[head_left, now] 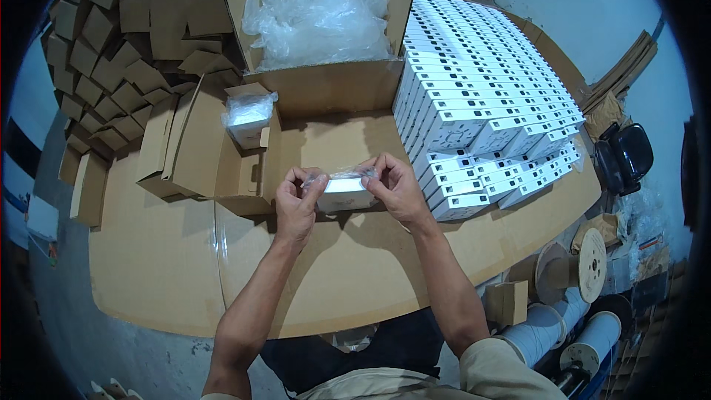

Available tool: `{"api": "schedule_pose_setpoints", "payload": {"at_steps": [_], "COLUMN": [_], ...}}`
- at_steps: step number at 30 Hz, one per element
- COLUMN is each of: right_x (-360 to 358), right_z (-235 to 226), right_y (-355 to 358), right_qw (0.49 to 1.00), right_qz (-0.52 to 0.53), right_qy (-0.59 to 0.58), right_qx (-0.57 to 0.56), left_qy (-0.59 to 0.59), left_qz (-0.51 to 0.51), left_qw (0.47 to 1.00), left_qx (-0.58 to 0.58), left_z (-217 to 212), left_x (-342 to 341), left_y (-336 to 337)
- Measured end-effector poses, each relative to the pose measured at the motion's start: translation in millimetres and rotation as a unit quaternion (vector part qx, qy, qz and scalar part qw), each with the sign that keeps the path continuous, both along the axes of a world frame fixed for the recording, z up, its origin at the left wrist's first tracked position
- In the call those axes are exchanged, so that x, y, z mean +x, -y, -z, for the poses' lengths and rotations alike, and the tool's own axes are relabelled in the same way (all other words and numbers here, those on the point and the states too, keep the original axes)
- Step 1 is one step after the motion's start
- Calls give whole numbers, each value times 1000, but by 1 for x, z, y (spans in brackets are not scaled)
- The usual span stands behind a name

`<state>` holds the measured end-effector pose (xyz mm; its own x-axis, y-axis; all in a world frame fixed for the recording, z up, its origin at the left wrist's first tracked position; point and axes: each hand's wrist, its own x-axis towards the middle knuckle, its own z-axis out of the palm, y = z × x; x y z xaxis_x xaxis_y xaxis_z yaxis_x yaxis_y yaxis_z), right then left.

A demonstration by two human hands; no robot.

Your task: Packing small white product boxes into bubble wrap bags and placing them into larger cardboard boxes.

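A small white box (345, 197) with clear plastic film about its top edge is between my hands, over the front of the cardboard-covered table (163, 267). My left hand (298, 204) pinches the film at the box's left end, thumb on top. At the right end my right hand (398, 189) grips it the same way. Just left of my hands stands an open brown carton (241, 170). Inside it sits another white box (250, 115) wrapped in clear plastic. Whether the film fully encloses the box I hold cannot be made out.
Large stacks of white boxes (474, 118) rise on the right. A big carton (326, 85) of clear plastic bags (318, 15) stands behind. Empty brown cartons (111, 89) pile up at the far left. Wire spools (592, 265) and a black chair (623, 157) are beyond the table's right edge.
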<state>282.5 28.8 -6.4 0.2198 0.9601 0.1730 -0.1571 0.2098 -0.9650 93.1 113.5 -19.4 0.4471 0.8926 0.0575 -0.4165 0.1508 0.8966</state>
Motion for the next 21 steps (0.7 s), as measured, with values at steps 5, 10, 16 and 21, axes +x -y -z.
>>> {"api": "schedule_pose_setpoints", "payload": {"at_steps": [5, 10, 16, 21], "right_x": [-13, 0, -1, -3], "right_z": [-23, -25, -22, -21], "right_y": [3, 8, 8, 7], "right_qw": [996, 988, 991, 991], "right_qz": [48, -24, -4, -4], "right_qy": [-57, 141, 121, 123], "right_qx": [45, 50, -57, -60], "left_qy": [0, -10, -46, -106], "left_qz": [0, -21, -73, -130], "left_qw": [1000, 1000, 991, 955], "left_qx": [10, 14, 104, 245], "left_z": [3, 1, -10, -16], "left_x": [1, 4, 5, 3], "left_y": [-3, -3, 3, 9]}}
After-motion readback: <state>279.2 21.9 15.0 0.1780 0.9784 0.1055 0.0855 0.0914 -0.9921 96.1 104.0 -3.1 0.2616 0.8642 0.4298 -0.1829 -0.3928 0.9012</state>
